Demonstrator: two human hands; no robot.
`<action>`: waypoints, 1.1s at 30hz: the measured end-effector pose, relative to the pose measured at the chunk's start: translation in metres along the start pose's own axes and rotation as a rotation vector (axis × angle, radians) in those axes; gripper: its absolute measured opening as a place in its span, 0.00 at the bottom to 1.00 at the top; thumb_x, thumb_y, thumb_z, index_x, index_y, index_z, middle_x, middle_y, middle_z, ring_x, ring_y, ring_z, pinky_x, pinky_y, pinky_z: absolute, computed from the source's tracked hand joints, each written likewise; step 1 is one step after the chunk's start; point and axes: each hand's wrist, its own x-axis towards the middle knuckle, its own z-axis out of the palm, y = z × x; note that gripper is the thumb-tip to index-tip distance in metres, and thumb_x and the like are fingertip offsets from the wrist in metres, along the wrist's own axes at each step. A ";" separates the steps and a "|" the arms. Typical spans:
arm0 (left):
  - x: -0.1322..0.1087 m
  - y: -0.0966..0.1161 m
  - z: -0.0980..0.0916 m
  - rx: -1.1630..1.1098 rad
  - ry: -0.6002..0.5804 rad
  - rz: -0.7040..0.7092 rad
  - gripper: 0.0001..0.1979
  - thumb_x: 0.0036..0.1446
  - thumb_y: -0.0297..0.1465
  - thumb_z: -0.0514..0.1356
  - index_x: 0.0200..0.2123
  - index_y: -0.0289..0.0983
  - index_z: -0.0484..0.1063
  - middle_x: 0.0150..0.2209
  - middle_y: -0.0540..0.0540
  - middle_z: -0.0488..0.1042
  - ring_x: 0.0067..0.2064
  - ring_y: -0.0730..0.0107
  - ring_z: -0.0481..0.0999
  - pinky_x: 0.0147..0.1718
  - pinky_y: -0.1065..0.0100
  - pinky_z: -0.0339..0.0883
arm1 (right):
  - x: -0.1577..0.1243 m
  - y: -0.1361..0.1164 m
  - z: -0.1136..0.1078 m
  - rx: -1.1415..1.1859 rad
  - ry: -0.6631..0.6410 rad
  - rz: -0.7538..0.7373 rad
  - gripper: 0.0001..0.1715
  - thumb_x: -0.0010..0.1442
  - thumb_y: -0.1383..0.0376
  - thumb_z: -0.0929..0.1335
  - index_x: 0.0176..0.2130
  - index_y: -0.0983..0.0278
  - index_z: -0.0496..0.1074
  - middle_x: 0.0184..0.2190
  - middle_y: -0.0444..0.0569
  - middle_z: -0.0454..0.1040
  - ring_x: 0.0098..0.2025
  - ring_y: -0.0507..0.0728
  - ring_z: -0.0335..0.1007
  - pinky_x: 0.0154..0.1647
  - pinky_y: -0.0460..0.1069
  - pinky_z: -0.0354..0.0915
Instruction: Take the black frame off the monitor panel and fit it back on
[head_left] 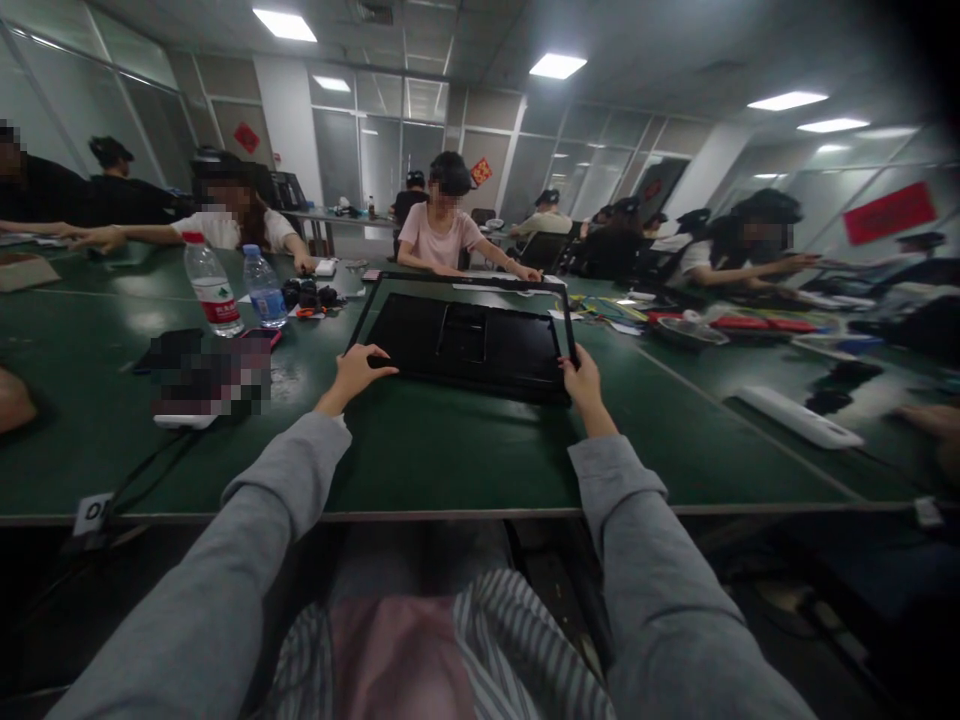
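A thin black rectangular frame (569,318) with an open middle is held in front of me, its far bar raised above the table. My left hand (355,376) grips its near left corner, thumb and fingers closed around the edge. At the near right corner, my right hand (585,388) is closed on the frame's side bar. Behind and below the frame lies a flat black panel (409,335) with a rectangular recess in its middle. The frame's near bar cannot be told apart from the dark panel.
On the green table (450,450), left, stand a red-capped bottle (212,290) and a blue-capped bottle (264,290) near a phone (261,338). Cables (600,310) lie to the right, with a white power strip (799,417) closer. Across sits a person in pink (442,235).
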 end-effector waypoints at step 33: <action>-0.005 -0.030 -0.008 0.235 0.092 -0.373 0.20 0.71 0.36 0.56 0.59 0.38 0.80 0.54 0.33 0.83 0.57 0.45 0.81 0.55 0.54 0.73 | -0.002 0.031 0.021 -0.226 -0.056 -0.103 0.32 0.63 0.66 0.64 0.64 0.69 0.76 0.59 0.64 0.80 0.64 0.71 0.75 0.70 0.67 0.66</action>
